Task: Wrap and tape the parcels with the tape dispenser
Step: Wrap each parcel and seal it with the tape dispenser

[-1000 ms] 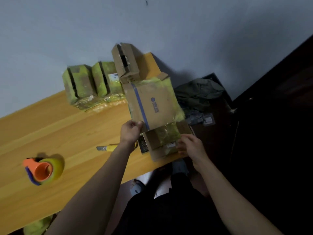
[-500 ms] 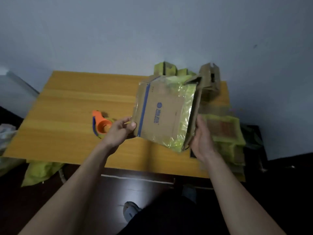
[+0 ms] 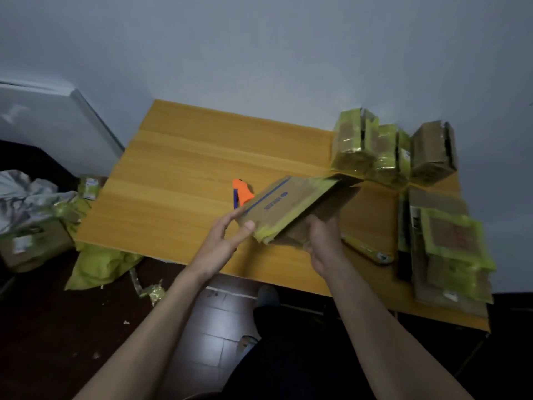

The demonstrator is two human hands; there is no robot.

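Over the table [image 3: 184,168] the box [image 3: 291,209] hangs tilted; its slick yellow wrap could let it slide from the hands, or it could knock the dispenser [image 3: 243,194] lying just behind it. The left hand [image 3: 227,241] pinches its near left corner, thumb on top, and the right hand [image 3: 324,243] cups its underside.

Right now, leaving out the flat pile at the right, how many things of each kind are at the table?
Upright cardboard boxes by the wall: 3
Flat blue-striped cardboard box, lifted: 1
Orange tape dispenser: 1
Yellow utility knife: 1
Total: 6
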